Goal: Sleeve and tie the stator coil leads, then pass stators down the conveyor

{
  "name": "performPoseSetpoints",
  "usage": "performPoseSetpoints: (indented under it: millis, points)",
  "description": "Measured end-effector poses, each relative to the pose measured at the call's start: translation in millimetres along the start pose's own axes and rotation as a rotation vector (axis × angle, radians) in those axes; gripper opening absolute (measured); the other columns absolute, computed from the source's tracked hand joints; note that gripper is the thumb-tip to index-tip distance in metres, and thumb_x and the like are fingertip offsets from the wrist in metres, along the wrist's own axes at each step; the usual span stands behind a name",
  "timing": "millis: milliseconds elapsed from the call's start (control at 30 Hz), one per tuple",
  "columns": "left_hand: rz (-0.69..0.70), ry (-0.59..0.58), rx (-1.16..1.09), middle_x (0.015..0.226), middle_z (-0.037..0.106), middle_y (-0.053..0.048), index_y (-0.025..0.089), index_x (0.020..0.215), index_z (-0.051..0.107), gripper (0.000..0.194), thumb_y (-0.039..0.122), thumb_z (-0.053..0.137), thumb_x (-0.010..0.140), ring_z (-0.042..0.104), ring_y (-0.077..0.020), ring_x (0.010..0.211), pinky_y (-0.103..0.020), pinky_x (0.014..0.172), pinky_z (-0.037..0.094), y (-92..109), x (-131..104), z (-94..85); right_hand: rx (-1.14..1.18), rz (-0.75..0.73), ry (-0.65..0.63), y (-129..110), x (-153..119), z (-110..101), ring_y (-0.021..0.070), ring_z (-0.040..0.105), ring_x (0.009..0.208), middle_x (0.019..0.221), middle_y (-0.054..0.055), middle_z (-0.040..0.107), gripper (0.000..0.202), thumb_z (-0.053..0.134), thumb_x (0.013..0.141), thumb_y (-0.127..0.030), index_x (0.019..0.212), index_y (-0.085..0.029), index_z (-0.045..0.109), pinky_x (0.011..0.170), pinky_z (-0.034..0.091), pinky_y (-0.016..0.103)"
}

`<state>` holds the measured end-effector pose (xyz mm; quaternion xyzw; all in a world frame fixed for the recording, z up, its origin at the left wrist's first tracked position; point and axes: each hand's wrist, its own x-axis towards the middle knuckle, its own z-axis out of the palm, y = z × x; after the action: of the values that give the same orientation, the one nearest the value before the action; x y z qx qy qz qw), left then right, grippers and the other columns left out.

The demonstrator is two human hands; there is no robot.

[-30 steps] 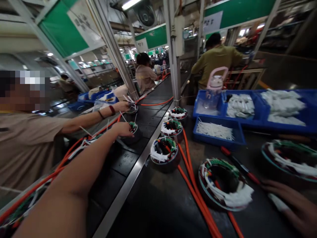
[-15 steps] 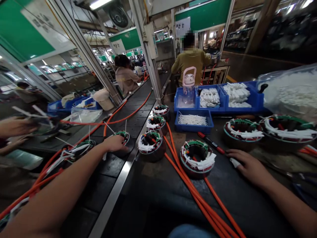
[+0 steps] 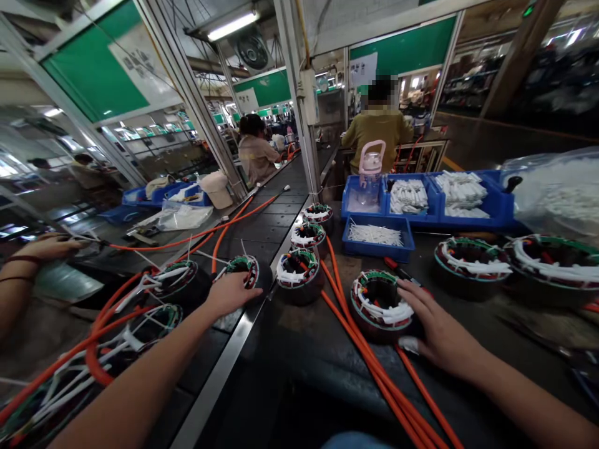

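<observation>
My left hand (image 3: 233,295) grips a motor stator (image 3: 248,267) with green lacing and upright white ties. That stator sits by the metal edge strip of the dark conveyor. On the bench, my right hand (image 3: 435,321) rests against the right side of another stator (image 3: 369,315), fingers stretched over its rim; something white is wrapped at the thumb. Between my hands stand several more stators, the nearest of them (image 3: 299,277) with white ties on top. Orange cables (image 3: 344,305) run from them towards me.
Blue bins (image 3: 430,215) hold white parts and a clear bottle (image 3: 370,178); a blue tray (image 3: 379,246) holds white ties. Two stators (image 3: 472,268) stand at right. Cabled stators (image 3: 175,280) lie left on the conveyor (image 3: 276,215), near a co-worker's hand (image 3: 47,246).
My left hand and its stator have shifted right towards the metal strip. My right hand has moved left, from beside the red-handled tool to the bench stator. The whole view has shifted slightly.
</observation>
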<state>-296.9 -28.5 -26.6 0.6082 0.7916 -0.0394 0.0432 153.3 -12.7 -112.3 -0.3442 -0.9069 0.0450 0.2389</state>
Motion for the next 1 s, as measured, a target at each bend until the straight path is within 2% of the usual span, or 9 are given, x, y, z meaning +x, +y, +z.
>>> performPoseSetpoints:
  millis: [100, 267, 367, 467, 600, 733, 867, 933, 1000]
  points:
    - [-0.061, 0.061, -0.131, 0.074, 0.065, -0.003, 0.02, 0.074, 0.058, 0.036, 0.055, 0.049, 0.07, 0.06, -0.0217, 0.073, -0.029, 0.064, 0.04, -9, -24, 8.9, 0.031, -0.001, -0.013, 2, 2, 7, 0.0256, 0.021, 0.133, 0.147, 0.011, 0.012, 0.079, 0.05, 0.074, -0.012, 0.142, -0.022, 0.01, 0.104, 0.035, 0.044]
    - [-0.316, 0.319, -0.887, 0.075, 0.067, -0.003, 0.018, 0.079, 0.063, 0.041, 0.051, 0.066, 0.055, 0.061, -0.0228, 0.077, -0.032, 0.074, 0.046, -22, -56, 30.5, 0.054, 0.07, 0.013, 0, 6, 13, 0.0244, 0.022, 0.132, 0.148, 0.01, 0.006, 0.08, 0.048, 0.073, -0.008, 0.142, -0.023, 0.01, 0.101, 0.039, 0.041]
    - [-0.393, 0.381, -1.1, 0.082, 0.068, -0.005, 0.016, 0.087, 0.062, 0.047, 0.05, 0.066, 0.054, 0.063, -0.022, 0.077, -0.032, 0.072, 0.049, -14, -74, 37.5, 0.093, 0.096, 0.04, -1, 29, 19, 0.0246, 0.022, 0.133, 0.148, 0.01, 0.007, 0.084, 0.052, 0.072, -0.008, 0.142, -0.023, 0.008, 0.103, 0.036, 0.041]
    - [-0.438, 0.36, -1.281, 0.077, 0.068, -0.004, 0.016, 0.084, 0.063, 0.046, 0.046, 0.07, 0.049, 0.064, -0.0219, 0.072, -0.032, 0.067, 0.051, 6, -97, 32.8, 0.12, 0.145, 0.067, 3, 63, 29, 0.0262, 0.026, 0.131, 0.148, 0.01, 0.008, 0.087, 0.056, 0.071, -0.008, 0.142, -0.022, 0.008, 0.103, 0.036, 0.041]
    - [-0.47, 0.118, -1.534, 0.067, 0.067, -0.004, 0.018, 0.075, 0.064, 0.041, 0.043, 0.076, 0.045, 0.064, -0.0225, 0.063, -0.033, 0.058, 0.051, 44, -138, 17.0, 0.138, 0.232, 0.108, 8, 99, 44, 0.0295, 0.03, 0.128, 0.147, 0.011, 0.007, 0.094, 0.064, 0.068, -0.012, 0.143, -0.021, 0.009, 0.101, 0.039, 0.041]
    - [-0.31, -0.116, -1.655, 0.073, 0.068, -0.006, 0.013, 0.082, 0.065, 0.039, 0.04, 0.076, 0.056, 0.064, -0.0201, 0.066, -0.03, 0.062, 0.049, 90, -172, 2.1, 0.166, 0.247, 0.11, 13, 105, 46, 0.0315, 0.031, 0.128, 0.148, 0.012, 0.005, 0.1, 0.067, 0.065, -0.014, 0.144, -0.021, 0.006, 0.1, 0.039, 0.042]
    - [-0.102, -0.357, -1.807, 0.078, 0.068, -0.009, 0.009, 0.091, 0.065, 0.04, 0.036, 0.074, 0.063, 0.063, -0.0183, 0.069, -0.027, 0.065, 0.047, 142, -187, -10.4, 0.204, 0.198, 0.055, 27, 76, 24, 0.0276, 0.037, 0.125, 0.147, 0.008, 0.016, 0.08, 0.058, 0.072, -0.016, 0.142, -0.024, 0.021, 0.101, 0.038, 0.041]
    - [-0.024, -0.481, -1.897, 0.08, 0.068, -0.009, 0.009, 0.094, 0.064, 0.04, 0.034, 0.074, 0.064, 0.063, -0.0178, 0.067, -0.027, 0.065, 0.047, 169, -187, -14.4, 0.284, 0.218, 0.087, 34, 47, 5, 0.0259, 0.039, 0.124, 0.143, 0.009, 0.027, 0.065, 0.054, 0.079, -0.025, 0.138, -0.022, 0.029, 0.102, 0.037, 0.041]
    - [-0.004, -0.575, -1.962, 0.078, 0.067, -0.009, 0.008, 0.092, 0.064, 0.037, 0.03, 0.074, 0.063, 0.062, -0.0158, 0.063, -0.026, 0.063, 0.047, 195, -183, -15.0, 0.423, 0.306, 0.163, 34, 11, -18, 0.0244, 0.045, 0.119, 0.133, 0.009, 0.043, 0.053, 0.047, 0.084, -0.034, 0.134, -0.021, 0.035, 0.1, 0.04, 0.041]
